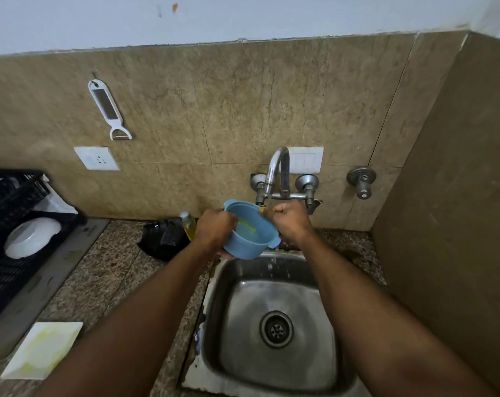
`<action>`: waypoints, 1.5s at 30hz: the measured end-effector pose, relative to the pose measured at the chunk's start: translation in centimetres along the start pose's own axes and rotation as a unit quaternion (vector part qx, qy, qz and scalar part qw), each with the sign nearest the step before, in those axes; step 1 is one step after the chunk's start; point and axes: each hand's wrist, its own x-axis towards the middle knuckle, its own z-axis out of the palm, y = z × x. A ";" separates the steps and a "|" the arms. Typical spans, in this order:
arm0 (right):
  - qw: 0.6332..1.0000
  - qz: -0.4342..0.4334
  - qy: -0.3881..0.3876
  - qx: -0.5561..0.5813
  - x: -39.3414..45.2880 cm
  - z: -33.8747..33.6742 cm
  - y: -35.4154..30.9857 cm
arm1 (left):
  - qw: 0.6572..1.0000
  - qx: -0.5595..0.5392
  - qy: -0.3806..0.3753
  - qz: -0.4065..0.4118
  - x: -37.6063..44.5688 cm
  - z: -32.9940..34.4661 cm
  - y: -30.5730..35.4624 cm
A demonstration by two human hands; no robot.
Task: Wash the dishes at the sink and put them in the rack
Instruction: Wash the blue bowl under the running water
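My left hand (214, 229) grips a blue plastic bowl (250, 233) by its left rim and holds it tilted above the back edge of the steel sink (228, 325). Yellow-green residue shows inside the bowl. My right hand (290, 220) is curled around a small tan object at the bowl's far rim, just below the wall tap (277, 173); what that object is I cannot tell. A few drops fall into the sink. The black dish rack (11, 196) stands at the far left with a white bowl (31, 237) lying in it.
A white square plate (42, 349) smeared with yellow-green residue lies on the granite counter at lower left. A black scrub pad (162, 236) and a bottle of yellow liquid (188, 224) sit behind the sink's left corner. A tiled side wall stands close on the right.
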 end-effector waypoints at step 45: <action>0.978 0.188 0.011 0.091 0.5 -2.7 -2.2 | 0.986 -0.033 -0.151 -0.056 1.5 2.7 1.3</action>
